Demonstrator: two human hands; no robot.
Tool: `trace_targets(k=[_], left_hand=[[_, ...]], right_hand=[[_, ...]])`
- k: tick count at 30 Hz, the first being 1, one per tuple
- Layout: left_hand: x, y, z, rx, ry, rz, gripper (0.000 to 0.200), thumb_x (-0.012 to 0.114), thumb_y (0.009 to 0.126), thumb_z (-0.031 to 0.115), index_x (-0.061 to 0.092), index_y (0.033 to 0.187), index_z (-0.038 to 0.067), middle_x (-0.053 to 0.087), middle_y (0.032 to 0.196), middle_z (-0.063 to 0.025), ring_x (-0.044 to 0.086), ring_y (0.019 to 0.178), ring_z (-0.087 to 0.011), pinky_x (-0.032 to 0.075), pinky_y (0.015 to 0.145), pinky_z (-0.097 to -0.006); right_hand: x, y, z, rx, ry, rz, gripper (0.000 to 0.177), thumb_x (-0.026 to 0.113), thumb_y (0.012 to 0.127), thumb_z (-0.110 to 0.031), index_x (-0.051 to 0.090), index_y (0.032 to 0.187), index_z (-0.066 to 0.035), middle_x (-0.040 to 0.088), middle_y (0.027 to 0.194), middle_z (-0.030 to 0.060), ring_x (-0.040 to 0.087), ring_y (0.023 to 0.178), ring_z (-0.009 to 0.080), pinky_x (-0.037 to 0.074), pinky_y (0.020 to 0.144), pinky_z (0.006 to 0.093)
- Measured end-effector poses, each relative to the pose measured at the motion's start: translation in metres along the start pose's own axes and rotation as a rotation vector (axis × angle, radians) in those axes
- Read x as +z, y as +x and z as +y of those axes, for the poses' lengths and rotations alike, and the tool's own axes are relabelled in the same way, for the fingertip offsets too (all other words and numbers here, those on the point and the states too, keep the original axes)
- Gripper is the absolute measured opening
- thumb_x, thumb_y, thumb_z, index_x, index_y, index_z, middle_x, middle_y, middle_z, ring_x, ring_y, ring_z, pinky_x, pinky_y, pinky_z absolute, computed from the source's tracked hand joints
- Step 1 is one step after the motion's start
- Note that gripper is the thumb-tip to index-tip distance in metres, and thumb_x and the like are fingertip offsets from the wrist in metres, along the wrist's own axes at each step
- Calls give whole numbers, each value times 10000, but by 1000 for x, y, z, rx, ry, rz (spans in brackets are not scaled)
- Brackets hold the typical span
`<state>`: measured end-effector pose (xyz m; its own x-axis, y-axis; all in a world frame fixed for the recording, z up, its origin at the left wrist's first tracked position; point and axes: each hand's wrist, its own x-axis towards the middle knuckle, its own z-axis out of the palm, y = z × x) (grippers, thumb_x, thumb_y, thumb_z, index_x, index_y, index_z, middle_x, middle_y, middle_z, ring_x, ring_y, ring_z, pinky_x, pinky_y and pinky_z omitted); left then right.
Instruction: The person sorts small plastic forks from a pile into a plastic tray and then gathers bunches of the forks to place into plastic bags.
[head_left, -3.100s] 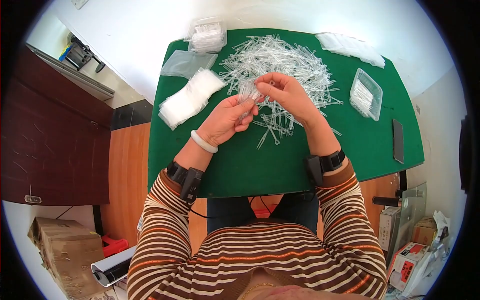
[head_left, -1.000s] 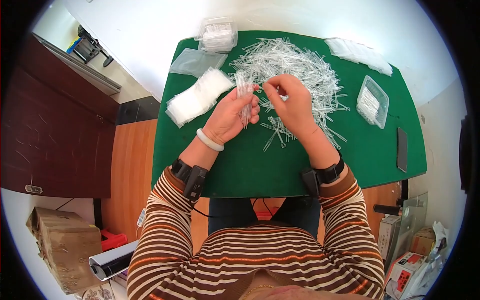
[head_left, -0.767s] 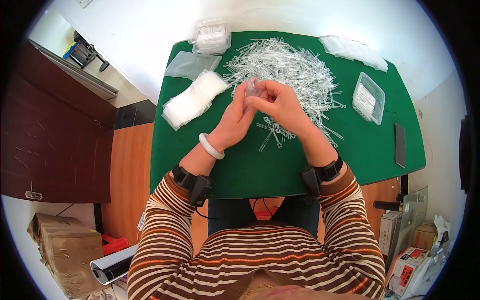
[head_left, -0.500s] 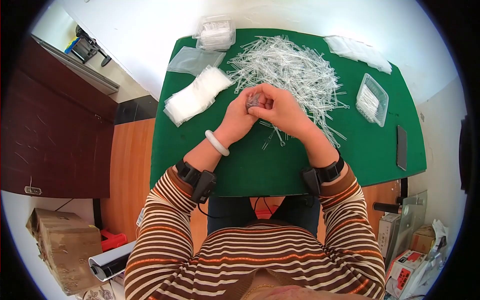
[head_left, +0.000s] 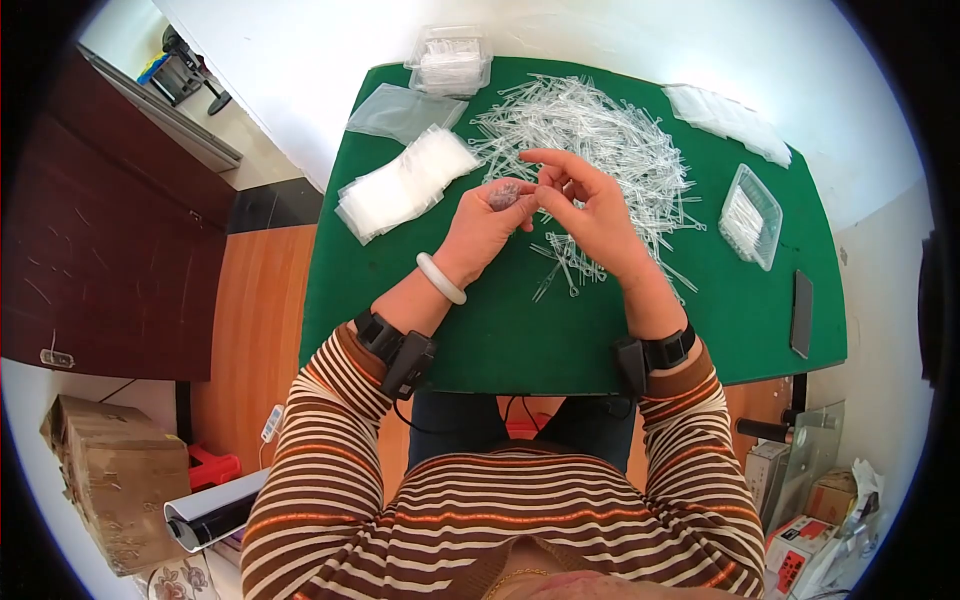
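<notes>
My left hand (head_left: 492, 220) is closed around a small bundle of clear pieces (head_left: 503, 196), whose ends show between thumb and fingers. My right hand (head_left: 588, 205) is beside it, thumb and index finger pinched together near the left fingertips; what they hold, if anything, is too small to tell. Both hands are over the near edge of a large heap of clear plastic looped sticks (head_left: 600, 130). A few loose sticks (head_left: 567, 262) lie just below my hands on the green table (head_left: 500, 345).
White translucent bags (head_left: 405, 190) and a clear sheet bag (head_left: 405, 113) lie left. A filled clear box (head_left: 450, 65) stands at the back left. On the right are more bags (head_left: 728, 122), a clear tray of sticks (head_left: 750, 218) and a dark phone (head_left: 802, 314).
My right hand has moved right, partly away from my left hand, and its fingers have spread somewhat. The camera view has shifted slightly.
</notes>
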<state>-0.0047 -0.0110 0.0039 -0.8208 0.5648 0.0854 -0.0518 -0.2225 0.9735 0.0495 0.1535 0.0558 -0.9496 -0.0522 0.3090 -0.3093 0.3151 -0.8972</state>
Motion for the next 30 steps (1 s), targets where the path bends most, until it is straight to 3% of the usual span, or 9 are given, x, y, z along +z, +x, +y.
trace_targets(k=[5, 10, 21, 30], left_hand=[[-2, 2, -5, -19, -67, -13, 195, 698, 940, 172, 700, 1059, 17, 646, 853, 12, 561, 766, -75, 426, 705, -221], [-5, 3, -5, -54, -47, -28, 193, 715, 922, 138, 694, 1061, 6, 659, 882, 8, 579, 803, -80, 452, 744, -228], [-6, 4, -12, -50, -26, -21, 189, 737, 898, 117, 694, 1043, 4, 663, 894, 14, 583, 788, -77, 476, 713, -224], [-11, 4, -19, -31, 124, -70, 170, 697, 922, 105, 684, 1064, 13, 639, 845, 22, 563, 760, -62, 475, 687, -219]], right_hand=[[5, 0, 4, -122, -179, 47, 345, 649, 880, -40, 670, 1220, -89, 586, 843, -30, 506, 710, 56, 432, 642, 215], [3, 1, 14, -103, -253, 86, 322, 650, 880, -46, 675, 1199, -81, 584, 857, -23, 509, 704, 68, 437, 639, 225], [5, 1, 15, 57, -142, -12, 305, 669, 855, -56, 679, 1160, -56, 640, 859, -19, 527, 709, 62, 450, 655, 219], [3, -1, 0, 35, 21, -136, 289, 638, 856, -28, 685, 1141, -41, 650, 883, -20, 563, 757, 48, 464, 683, 212]])
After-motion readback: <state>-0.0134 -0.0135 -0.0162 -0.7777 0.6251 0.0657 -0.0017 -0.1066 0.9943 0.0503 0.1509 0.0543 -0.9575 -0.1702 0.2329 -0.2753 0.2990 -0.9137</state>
